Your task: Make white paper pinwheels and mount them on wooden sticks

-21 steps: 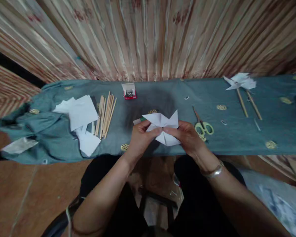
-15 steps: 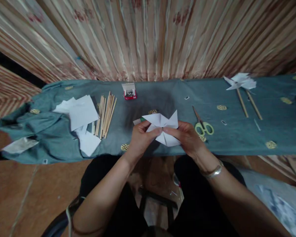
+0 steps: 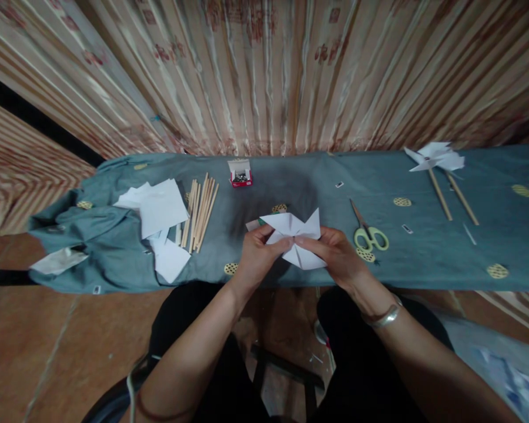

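Observation:
A white paper pinwheel (image 3: pixel 306 257) with folded blades is held between my two hands above the cloth. My left hand (image 3: pixel 262 249) grips its left side, thumb pressed near the centre. From the right, my right hand (image 3: pixel 339 252) pinches it, its thumb meeting the left one at the middle. Both sets of fingers are partly hidden under the paper. Just right of my right hand lie scissors (image 3: pixel 370 239) with light green handles. Behind the left hand, a small pale and green item (image 3: pixel 253 224) shows only in part.
Wooden sticks (image 3: pixel 200 214) and white paper sheets (image 3: pixel 163 211) lie at left on the green cloth (image 3: pixel 286 182). An opened red box (image 3: pixel 240 176) of small metal pieces stands behind. Two finished-looking pinwheels on sticks (image 3: pixel 438 157) rest at the right. A pleated curtain (image 3: pixel 264 76) hangs behind.
The camera view has shifted a little, so everything sits slightly lower and further right. Both hands keep the same hold on the paper pinwheel.

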The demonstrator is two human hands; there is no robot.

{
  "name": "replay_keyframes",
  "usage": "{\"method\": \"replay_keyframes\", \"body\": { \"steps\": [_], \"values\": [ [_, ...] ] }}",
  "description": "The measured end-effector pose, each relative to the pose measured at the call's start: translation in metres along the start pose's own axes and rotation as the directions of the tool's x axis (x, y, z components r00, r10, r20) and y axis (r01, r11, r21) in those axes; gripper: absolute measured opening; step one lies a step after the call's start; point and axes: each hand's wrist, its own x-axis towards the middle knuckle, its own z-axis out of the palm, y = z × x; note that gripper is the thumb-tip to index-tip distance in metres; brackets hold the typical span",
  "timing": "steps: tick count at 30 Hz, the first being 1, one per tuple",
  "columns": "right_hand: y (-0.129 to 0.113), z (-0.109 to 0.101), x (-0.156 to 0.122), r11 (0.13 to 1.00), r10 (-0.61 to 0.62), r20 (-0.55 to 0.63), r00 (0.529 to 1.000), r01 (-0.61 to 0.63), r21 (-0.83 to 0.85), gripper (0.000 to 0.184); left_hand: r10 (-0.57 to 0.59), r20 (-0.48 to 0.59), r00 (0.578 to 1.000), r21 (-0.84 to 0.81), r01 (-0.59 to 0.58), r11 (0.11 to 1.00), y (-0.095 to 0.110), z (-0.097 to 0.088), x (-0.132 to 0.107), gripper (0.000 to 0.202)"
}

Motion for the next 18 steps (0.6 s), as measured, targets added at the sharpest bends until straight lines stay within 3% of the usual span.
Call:
{"method": "replay_keyframes", "body": {
  "steps": [6, 9, 11, 12, 14, 16, 18],
  "values": [
    [-0.006, -0.004, 0.004, 0.997, -0.004, -0.064, 0.998, 0.009, 0.073, 0.036, 0.126, -0.021, 0.992, 0.109, -0.123, 0.986, 0.010, -0.012, 0.000, 0.038],
    [-0.013, -0.011, 0.004, 0.989, -0.017, -0.115, 0.993, 0.033, 0.142, 0.036, 0.210, -0.101, 0.972, 0.203, -0.187, 0.961, 0.015, -0.033, 0.010, 0.048],
    [-0.016, -0.017, 0.004, 0.985, -0.022, -0.140, 0.990, 0.045, 0.164, 0.035, 0.304, -0.173, 0.937, 0.352, -0.229, 0.907, 0.019, -0.054, 0.020, 0.044],
    [-0.017, -0.019, 0.004, 0.984, -0.026, -0.150, 0.988, 0.051, 0.168, 0.034, 0.381, -0.182, 0.907, 0.480, -0.256, 0.839, 0.021, -0.065, 0.026, 0.037],
    [-0.018, -0.022, 0.005, 0.983, -0.037, -0.161, 0.986, 0.065, 0.173, 0.033, 0.505, -0.117, 0.855, 0.739, -0.264, 0.620, 0.026, -0.087, 0.037, 0.028],
    [-0.017, -0.025, 0.005, 0.981, -0.049, -0.153, 0.987, 0.077, 0.179, 0.033, 0.579, -0.073, 0.812, 0.876, -0.225, 0.427, 0.030, -0.106, 0.046, 0.026],
    [-0.015, -0.026, 0.006, 0.980, -0.063, -0.130, 0.990, 0.086, 0.177, 0.033, 0.598, -0.049, 0.800, 0.943, -0.161, 0.292, 0.034, -0.120, 0.052, 0.028]
  ]
}}
